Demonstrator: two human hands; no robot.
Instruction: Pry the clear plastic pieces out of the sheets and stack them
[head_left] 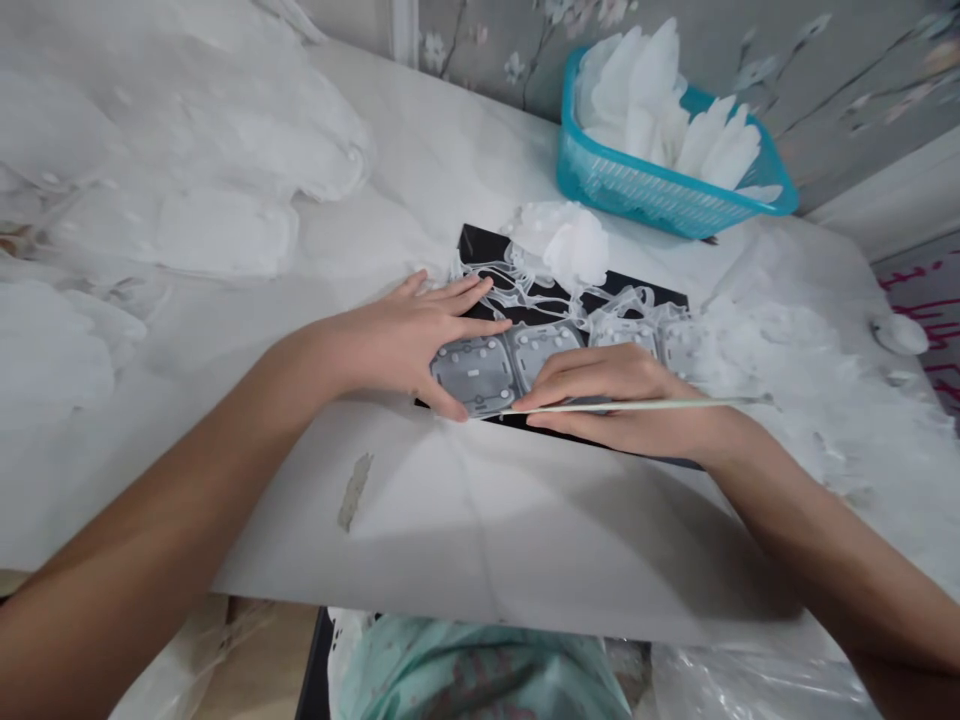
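"Stretching across the view is the white table [420, 530], right?"

"Yes. A filmy white heap [172, 130] fills ten o'clock, and a smaller translucent pile [795, 370] sits at three."

"And between them?"

"A black board [480, 243] in the middle, with a teal basket [645, 185] of white petal-like pieces beyond it at one o'clock. On the board is a row of grey plates [541, 343], with white straps [525, 298] along its twelve o'clock side."

"What about the hands?"

"The left hand [412, 335] lies spread at nine o'clock of the row, fingers parted, gripping nothing, its thumb at the lower corner of the end plate [476, 372]. The right hand [630, 372] pinches a thin pale stick [675, 404] along that plate's six o'clock edge."

"How far along?"

"Mid-step, I'd judge: the end plate is being worked at its near edge. I can't tell whether the other plates are done or left."
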